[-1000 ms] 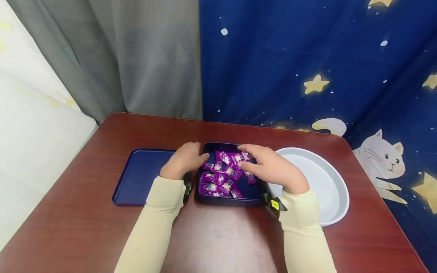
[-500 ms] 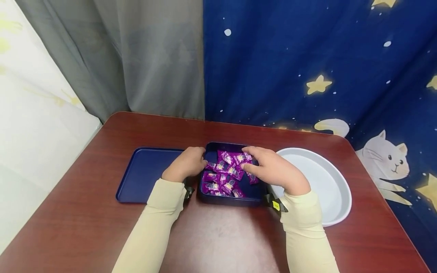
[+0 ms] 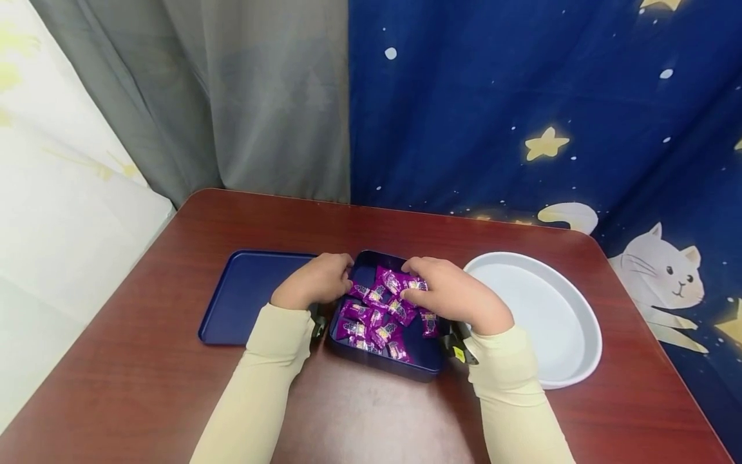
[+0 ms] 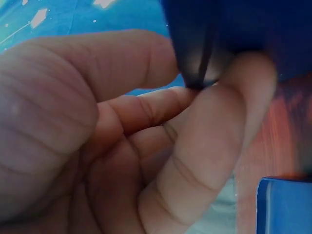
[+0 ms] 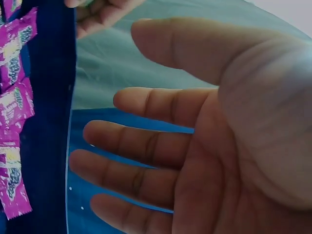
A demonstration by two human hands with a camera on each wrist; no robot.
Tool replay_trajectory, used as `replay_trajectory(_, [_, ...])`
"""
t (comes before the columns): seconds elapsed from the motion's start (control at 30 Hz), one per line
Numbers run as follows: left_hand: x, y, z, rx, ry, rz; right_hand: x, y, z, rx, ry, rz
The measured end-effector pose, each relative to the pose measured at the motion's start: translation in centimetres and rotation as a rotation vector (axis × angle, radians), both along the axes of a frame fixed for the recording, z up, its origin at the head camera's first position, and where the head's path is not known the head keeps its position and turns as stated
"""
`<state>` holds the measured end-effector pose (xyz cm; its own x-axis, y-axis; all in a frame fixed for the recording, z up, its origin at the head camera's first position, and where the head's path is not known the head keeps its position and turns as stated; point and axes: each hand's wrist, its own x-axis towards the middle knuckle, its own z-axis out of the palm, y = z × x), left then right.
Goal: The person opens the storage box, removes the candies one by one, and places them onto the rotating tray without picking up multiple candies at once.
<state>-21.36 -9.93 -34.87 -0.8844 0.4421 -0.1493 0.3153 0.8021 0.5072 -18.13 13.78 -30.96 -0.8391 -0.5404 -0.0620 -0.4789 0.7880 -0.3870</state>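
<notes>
A dark blue box with several purple-wrapped candies in it sits askew on the table in the head view. My left hand pinches its left wall; in the left wrist view the thumb and fingers close around the box's corner. At the right side of the box is my right hand, fingers reaching over its edge in the head view. The right wrist view shows that hand's fingers spread and fairly straight, with nothing in them, apart from the box wall.
Left of the box lies a flat blue lid or tray, partly under my left forearm in view. A round white tray stands on the right, partly behind my right hand. The brown table ends at curtains.
My left hand has moved in and taken hold of the box's left wall. The box has turned clockwise and shifted slightly nearer. My right hand has stayed beside it, lowering slightly.
</notes>
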Motion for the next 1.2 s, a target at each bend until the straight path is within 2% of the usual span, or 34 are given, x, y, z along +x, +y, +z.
replay_trajectory(0.2, [0.1, -0.1, 0.2, 0.005, -0.026, -0.005, -0.2, -1.2, -1.4, 0.055, -0.012, 0.02])
replay_trajectory(0.43, [0.1, 0.0, 0.2, -0.003, -0.019, -0.015, -0.8, -2.1, -3.1, 0.101, -0.043, 0.041])
replay_trajectory(0.7, [0.1, 0.0, 0.3, -0.006, -0.034, 0.002, -0.9, -2.9, -4.1, 0.152, -0.049, 0.035])
replay_trajectory(0.9, [0.2, -0.1, 0.4, -0.011, -0.029, 0.001, -0.9, -3.3, -4.6, 0.198, -0.051, -0.004])
replay_trajectory(1.2, [0.2, -0.1, 0.4, -0.009, -0.032, 0.0, -0.9, -3.6, -5.4, 0.19, -0.072, -0.037])
